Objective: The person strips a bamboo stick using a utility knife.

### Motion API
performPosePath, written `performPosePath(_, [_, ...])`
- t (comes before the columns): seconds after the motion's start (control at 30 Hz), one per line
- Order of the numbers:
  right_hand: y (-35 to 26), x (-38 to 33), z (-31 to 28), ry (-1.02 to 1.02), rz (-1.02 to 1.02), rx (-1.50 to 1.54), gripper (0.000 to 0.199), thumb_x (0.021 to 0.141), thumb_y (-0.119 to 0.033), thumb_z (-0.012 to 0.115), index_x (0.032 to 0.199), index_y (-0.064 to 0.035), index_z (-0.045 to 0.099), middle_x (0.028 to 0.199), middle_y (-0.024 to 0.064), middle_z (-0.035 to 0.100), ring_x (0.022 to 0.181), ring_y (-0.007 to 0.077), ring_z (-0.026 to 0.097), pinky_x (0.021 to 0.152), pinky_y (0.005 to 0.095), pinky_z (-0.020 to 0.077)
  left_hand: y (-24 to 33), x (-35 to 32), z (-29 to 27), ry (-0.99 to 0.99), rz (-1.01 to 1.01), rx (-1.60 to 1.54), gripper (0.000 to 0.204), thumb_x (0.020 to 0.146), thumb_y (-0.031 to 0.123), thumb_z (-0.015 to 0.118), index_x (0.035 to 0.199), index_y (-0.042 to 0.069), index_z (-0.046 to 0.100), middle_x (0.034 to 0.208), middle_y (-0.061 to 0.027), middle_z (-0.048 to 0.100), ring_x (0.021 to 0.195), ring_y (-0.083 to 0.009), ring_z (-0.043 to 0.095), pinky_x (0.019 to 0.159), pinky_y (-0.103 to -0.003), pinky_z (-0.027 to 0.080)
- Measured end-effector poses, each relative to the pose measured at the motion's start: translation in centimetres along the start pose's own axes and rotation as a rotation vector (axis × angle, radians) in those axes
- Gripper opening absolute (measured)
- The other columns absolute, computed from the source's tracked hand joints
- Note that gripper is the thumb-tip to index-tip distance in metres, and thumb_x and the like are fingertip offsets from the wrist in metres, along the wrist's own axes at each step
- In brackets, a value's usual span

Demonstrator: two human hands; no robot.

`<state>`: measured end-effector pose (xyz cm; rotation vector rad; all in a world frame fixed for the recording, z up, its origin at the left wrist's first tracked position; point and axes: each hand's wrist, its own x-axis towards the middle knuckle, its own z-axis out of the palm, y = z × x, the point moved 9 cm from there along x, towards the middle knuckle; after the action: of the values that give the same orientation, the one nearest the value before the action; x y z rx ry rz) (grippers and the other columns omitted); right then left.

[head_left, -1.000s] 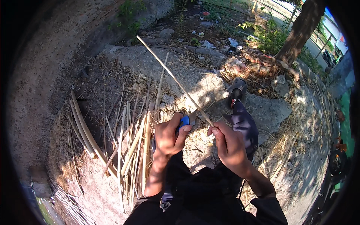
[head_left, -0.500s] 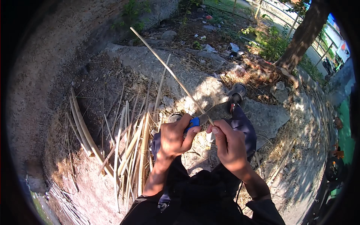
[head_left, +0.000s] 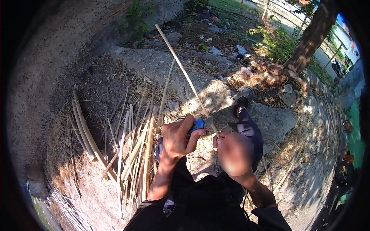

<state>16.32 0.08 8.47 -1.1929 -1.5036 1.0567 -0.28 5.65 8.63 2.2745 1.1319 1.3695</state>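
My left hand [head_left: 178, 137], just left of the middle of the frame, is closed around the grip of a blue-handled knife [head_left: 197, 125]. The knife's grey blade [head_left: 208, 123] points to the right and crosses a slender pale stick [head_left: 189, 82], which looks like bamboo; I cannot tell whether the edge bites into it. My right hand [head_left: 236, 154], right of centre, is blurred over most of its back, but its thumb and fingers are pinched on the stick's lower end, just below the blade. From there the stick slants up and to the left, its free end reaching the upper middle of the frame.

Left of my left forearm, a loose heap of pale strips [head_left: 148, 159] lies on the ground, mostly lengthwise. Farther left, long curved pieces [head_left: 85, 125] bow down toward that heap, and a bundle of thin strips [head_left: 71, 211] lies in the lower left. Past my hands, a rough stone slab [head_left: 154, 63] runs across the upper middle. My dark shoe [head_left: 246, 94] is right of centre, below dry leaves and scraps of litter [head_left: 216, 51]. A tree trunk [head_left: 314, 36] leans in the upper right beside a leafy bush [head_left: 282, 48].
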Motion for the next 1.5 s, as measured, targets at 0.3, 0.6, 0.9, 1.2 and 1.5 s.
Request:
performPosePath(0.3, [3.4, -5.8, -1.2, -0.166, 0.338, 0.220, 0.027, 0.118, -0.018, 0.046, 0.102, -0.0016, 0.061, 0.065, -0.0029, 0.044, 0.058, 0.0053, 0.042, 0.057, 0.0272, 0.0365, -15.1, 1.0, -12.2, 0.486, -0.401, 0.123, 0.059, 0.116, 0.051, 0.046, 0.083, 0.003, 0.051, 0.059, 0.0006, 0.036, 0.056, -0.0078, 0.031, 0.051, -0.035, 0.021])
performPosePath(0.6, [2.9, -2.1, -2.3, 0.020, 0.065, -0.053, 0.015, 0.112, -0.007, 0.057, 0.107, -0.0014, 0.069, 0.063, 0.0003, 0.047, 0.057, 0.0065, 0.041, 0.055, 0.0292, 0.0338, -4.8, -1.3, -3.6, 0.110, -0.281, -0.140, 0.057, 0.113, 0.051, 0.052, 0.089, -0.001, 0.055, 0.059, -0.0015, 0.042, 0.055, -0.0101, 0.038, 0.050, -0.034, 0.029])
performPosePath(0.9, [-0.2, 0.1, -0.8, 0.040, -0.070, -0.173, 0.013, 0.111, -0.008, 0.059, 0.108, -0.0015, 0.069, 0.066, 0.0086, 0.057, 0.050, 0.0137, 0.046, 0.051, 0.0344, 0.0361, -0.4, -2.7, 1.7, -0.158, -0.124, -0.047, 0.037, 0.104, 0.040, 0.071, 0.101, 0.003, 0.066, 0.064, -0.0155, 0.064, 0.053, -0.0363, 0.065, 0.049, -0.044, 0.045])
performPosePath(1.2, [-1.8, -0.4, -0.7, 0.113, -0.253, -0.338, 0.012, 0.111, -0.009, 0.059, 0.120, -0.0030, 0.063, 0.087, 0.0129, 0.074, 0.061, 0.0326, 0.071, 0.054, 0.0424, 0.0495, 0.1, -2.5, 0.9, -0.042, -0.103, -0.037, 0.036, 0.103, 0.037, 0.073, 0.095, 0.003, 0.065, 0.060, -0.0139, 0.060, 0.051, -0.0359, 0.064, 0.049, -0.042, 0.046])
performPosePath(1.5, [-2.1, -0.9, -0.7, 0.170, -0.227, -0.347, 0.012, 0.110, -0.009, 0.059, 0.120, -0.0035, 0.062, 0.091, 0.0123, 0.076, 0.064, 0.0342, 0.072, 0.055, 0.0428, 0.0511, 1.1, -1.1, -0.4, -0.003, -0.040, 0.109, 0.040, 0.100, 0.042, 0.076, 0.086, 0.006, 0.063, 0.058, -0.0107, 0.056, 0.046, -0.0324, 0.059, 0.047, -0.041, 0.043])
